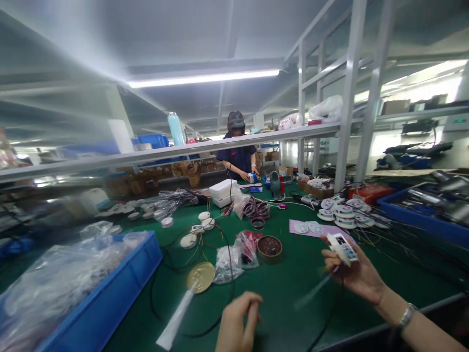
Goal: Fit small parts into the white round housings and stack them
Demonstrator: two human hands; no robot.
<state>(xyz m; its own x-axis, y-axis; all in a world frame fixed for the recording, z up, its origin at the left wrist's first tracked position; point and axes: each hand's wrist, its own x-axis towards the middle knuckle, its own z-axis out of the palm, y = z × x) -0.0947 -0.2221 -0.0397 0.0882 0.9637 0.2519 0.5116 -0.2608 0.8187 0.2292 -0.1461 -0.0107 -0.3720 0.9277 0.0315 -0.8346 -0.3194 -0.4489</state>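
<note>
Right hand (353, 276): pinching a labelled white plastic module (341, 248) between thumb and fingers, partly open, lifting it above the front right of the green tabletop (289, 288).
Left hand (240, 320): curling its fingers near the front edge; I cannot tell whether it's holding anything.
Handling: the module is looking light and stiff, best taken by its narrow sides.
Nearby: round white discs (344, 211) are sitting beyond it.

Left hand (238, 322), right hand (353, 274) bare. Silver segmented metal bracelet (407, 315) around right wrist; right forearm (432, 332) uncovered.
</note>
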